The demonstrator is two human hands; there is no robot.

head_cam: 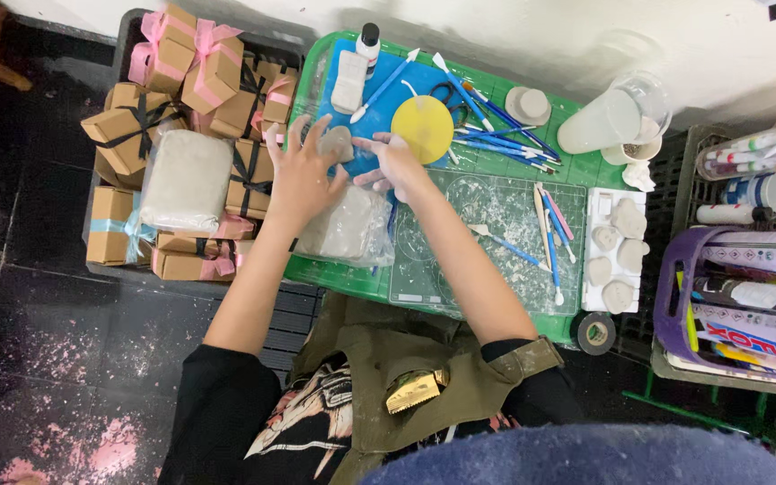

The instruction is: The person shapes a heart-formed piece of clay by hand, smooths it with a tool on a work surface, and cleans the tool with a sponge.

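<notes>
My left hand (303, 171) rests spread on the left part of a green table (343, 274), its fingertips against a small grey clay lump (338, 142). My right hand (392, 163) lies just right of that lump, fingers loosely curled toward it, beside a yellow round disc (424, 127). Both hands sit over a blue mat (401, 85). A bag of grey clay (348, 224) in clear plastic lies under my left wrist. Whether either hand grips the lump is unclear.
Brown gift boxes (181, 72) with pink and black ribbons and a wrapped grey block (186, 180) fill a crate at left. Blue-handled tools (505, 126), a cutting mat (487, 233), small clay shapes (617, 251), a cup (608, 117) and a tape roll (596, 332) lie right. A purple basket (675, 296) holds tubes.
</notes>
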